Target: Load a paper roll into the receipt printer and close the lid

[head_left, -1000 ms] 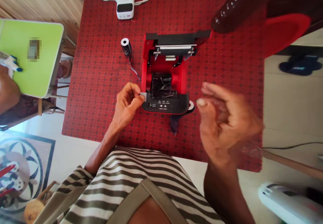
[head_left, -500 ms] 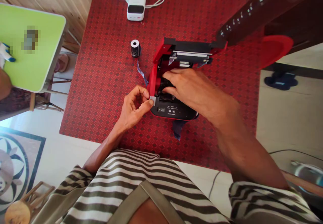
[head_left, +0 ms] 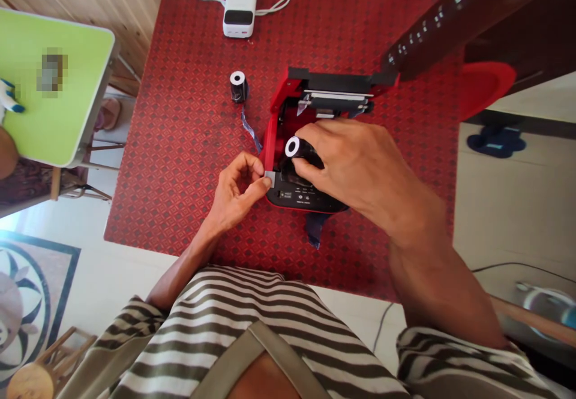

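Note:
An open red and black printer (head_left: 270, 141) lies on the table, its lid tipped back with a roller (head_left: 337, 100) across it. My right hand (head_left: 355, 165) is closed round a small paper roll (head_left: 293, 146) in a black wrapper, its white end facing left, just above the printer's hollow. At the printer's near left corner, my left hand (head_left: 240, 192) pinches a grey piece (head_left: 270, 179) between thumb and finger. A second black-wrapped paper roll (head_left: 238, 87) stands upright to the left, beyond my left hand. From near it, a dark strip of film (head_left: 250, 130) trails to the printer.
A white power bank (head_left: 240, 3) with a white cable is at the table's far side. Another dark film scrap (head_left: 315, 230) sticks out by the printer's front. A green table (head_left: 54, 129) stands left, with part of a person's arm (head_left: 6, 152) beside it.
My right hand has lifted the paper roll up from inside the printer, so its white end now shows. My left hand has kept its pinch at the corner.

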Tool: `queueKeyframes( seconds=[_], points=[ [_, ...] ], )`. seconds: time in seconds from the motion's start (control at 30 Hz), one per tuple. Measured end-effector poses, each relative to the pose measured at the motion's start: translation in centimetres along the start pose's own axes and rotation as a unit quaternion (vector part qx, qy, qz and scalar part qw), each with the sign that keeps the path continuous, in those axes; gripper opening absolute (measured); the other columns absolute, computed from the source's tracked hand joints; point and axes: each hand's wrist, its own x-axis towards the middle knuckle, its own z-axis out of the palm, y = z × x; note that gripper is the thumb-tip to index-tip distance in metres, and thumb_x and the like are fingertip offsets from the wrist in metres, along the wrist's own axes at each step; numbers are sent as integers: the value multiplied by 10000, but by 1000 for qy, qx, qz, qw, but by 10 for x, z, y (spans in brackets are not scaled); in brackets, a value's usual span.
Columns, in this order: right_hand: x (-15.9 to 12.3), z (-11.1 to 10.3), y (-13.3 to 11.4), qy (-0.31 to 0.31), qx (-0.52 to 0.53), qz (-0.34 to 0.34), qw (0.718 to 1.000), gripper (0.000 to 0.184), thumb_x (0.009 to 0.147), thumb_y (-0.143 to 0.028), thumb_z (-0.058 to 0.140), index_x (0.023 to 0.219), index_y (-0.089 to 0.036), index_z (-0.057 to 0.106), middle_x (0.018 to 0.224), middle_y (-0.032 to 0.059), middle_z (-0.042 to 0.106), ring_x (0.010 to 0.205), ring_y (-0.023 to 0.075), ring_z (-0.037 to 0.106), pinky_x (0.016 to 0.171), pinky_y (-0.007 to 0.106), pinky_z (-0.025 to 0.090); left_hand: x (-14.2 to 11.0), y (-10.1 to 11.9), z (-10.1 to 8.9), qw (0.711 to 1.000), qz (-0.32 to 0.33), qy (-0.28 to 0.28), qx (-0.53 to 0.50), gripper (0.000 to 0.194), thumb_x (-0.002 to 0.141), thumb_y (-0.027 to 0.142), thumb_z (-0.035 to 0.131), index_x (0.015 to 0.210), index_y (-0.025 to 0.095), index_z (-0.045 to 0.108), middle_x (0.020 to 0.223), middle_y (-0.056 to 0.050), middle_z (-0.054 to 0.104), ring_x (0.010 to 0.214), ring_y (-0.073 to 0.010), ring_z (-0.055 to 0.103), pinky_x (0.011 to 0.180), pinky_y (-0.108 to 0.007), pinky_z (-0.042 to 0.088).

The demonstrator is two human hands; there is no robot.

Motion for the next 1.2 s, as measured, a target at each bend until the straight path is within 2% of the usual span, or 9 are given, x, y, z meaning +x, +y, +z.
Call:
queueKeyframes(
  seconds=[0.13, 0.27, 0.37, 0.43, 0.5, 0.6, 0.73, 1.03, 1.2],
  points=[
    [-31, -31, 3, 80, 76, 26, 994, 165, 1104, -240, 791, 1239, -287, 872, 1192, 94, 966, 1053, 336, 908, 978, 494, 729, 0, -4, -1, 1000, 20, 6, 0, 358, 968, 487, 957, 961, 261, 679, 817, 33, 664, 720, -144, 565, 702, -295, 485],
    [-67, -39, 28, 231, 254, 110, 933, 175, 1116, -394, 855, 1285, -413, 896, 1240, 26, 948, 1094, 342, 912, 1000, 559, 760, 2, -6, -1, 999, 30, 14, -4, 343, 947, 462, 965, 944, 258, 689, 794, 39, 658, 707, -134, 541, 687, -272, 473],
    [-84, -5, 64, 334, 298, 220, 867, 141, 1123, -584, 847, 1205, -478, 891, 1229, 39, 890, 1262, 424, 886, 1083, 701, 730, 3, -8, -2, 999, 35, 22, -4, 358, 930, 467, 982, 929, 258, 691, 789, 38, 651, 711, -134, 535, 685, -262, 481],
    [-88, 31, 87, 433, 302, 262, 808, 280, 1037, -671, 915, 1139, -421, 841, 1076, 60, 840, 1030, 409, 862, 896, 682, 728, 4, -8, -3, 999, 42, 24, -1, 355, 935, 468, 986, 927, 256, 702, 795, 36, 651, 713, -134, 536, 689, -260, 490],
    [-89, 65, 99, 447, 296, 316, 783, 305, 1032, -668, 919, 1165, -415, 814, 1107, 90, 868, 995, 394, 831, 902, 693, 728, 4, -9, -3, 998, 52, 27, 2, 341, 942, 466, 982, 931, 253, 715, 803, 34, 654, 713, -132, 539, 689, -257, 494],
    [-85, 102, 93, 413, 291, 346, 790, 293, 1048, -636, 891, 1195, -407, 783, 1169, 97, 908, 1044, 370, 849, 965, 663, 757, 5, -11, -3, 998, 65, 28, -1, 330, 947, 460, 974, 930, 250, 721, 803, 37, 645, 705, -124, 528, 687, -248, 494],
    [-78, 121, 69, 362, 297, 337, 817, 321, 1003, -576, 909, 1175, -348, 761, 1129, 45, 923, 1043, 328, 891, 945, 564, 771, 6, -13, -4, 997, 65, 31, -4, 380, 933, 502, 1001, 927, 253, 715, 798, 39, 631, 707, -127, 515, 689, -248, 499],
    [-80, 114, 62, 281, 285, 293, 868, 262, 1006, -379, 911, 1253, -345, 831, 1213, 63, 965, 1060, 338, 927, 980, 563, 776, 6, -17, -4, 997, 64, 44, -5, 395, 935, 531, 1023, 931, 253, 741, 803, 31, 645, 708, -131, 520, 677, -250, 484],
    [-95, 110, 61, 255, 309, 308, 863, 509, 974, -376, 957, 1460, -350, 810, 1376, 96, 966, 1153, 369, 938, 1028, 617, 797, 6, -17, -5, 997, 68, 36, -2, 436, 950, 576, 1040, 934, 253, 747, 803, 29, 651, 711, -132, 528, 681, -251, 494]
  ],
)
